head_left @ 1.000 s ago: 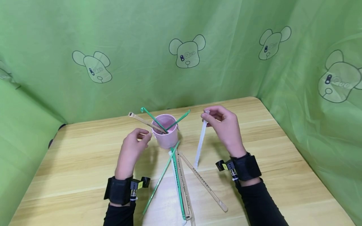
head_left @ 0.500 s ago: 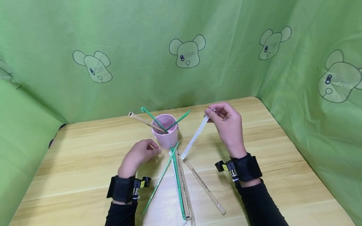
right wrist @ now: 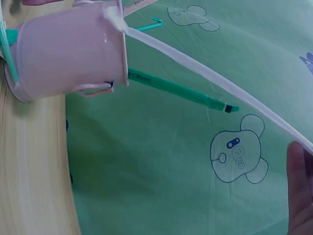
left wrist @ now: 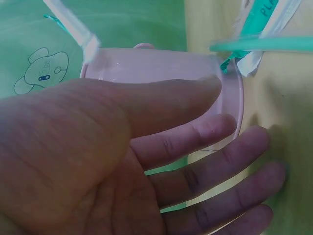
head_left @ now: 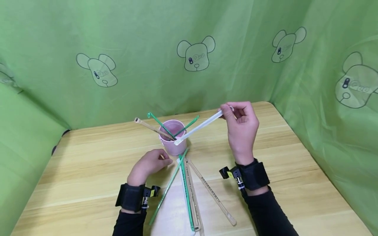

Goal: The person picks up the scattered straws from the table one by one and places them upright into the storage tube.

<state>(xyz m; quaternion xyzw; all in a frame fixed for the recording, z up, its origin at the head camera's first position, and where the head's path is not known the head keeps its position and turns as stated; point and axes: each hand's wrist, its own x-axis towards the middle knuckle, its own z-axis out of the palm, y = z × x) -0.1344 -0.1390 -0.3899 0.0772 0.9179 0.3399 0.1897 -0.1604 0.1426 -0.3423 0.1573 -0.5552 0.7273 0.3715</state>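
White straw [head_left: 200, 127]: aloft, slanting down to the rim of the pink bucket [head_left: 174, 150]; contact unclear.
Right hand [head_left: 243, 127]: grip pinches the straw's upper end.
Left hand [head_left: 150, 164]: grip released, fingers loose near the bucket.
Handling: probably light, fairly stiff, perhaps slick and crushable; best pinched gently near one end.

Creased green fabric walls [head_left: 141, 29], outlined animal heads [head_left: 196, 59] printed on them, pale wood-grain tabletop [head_left: 85, 160]

Pink bucket [head_left: 173, 150]: upright, three straws [head_left: 150, 127] inside, left grip [head_left: 150, 164] near base. White straw [head_left: 203, 125]: slanting, pinched in right grip [head_left: 243, 132], lower end at bucket's rim.
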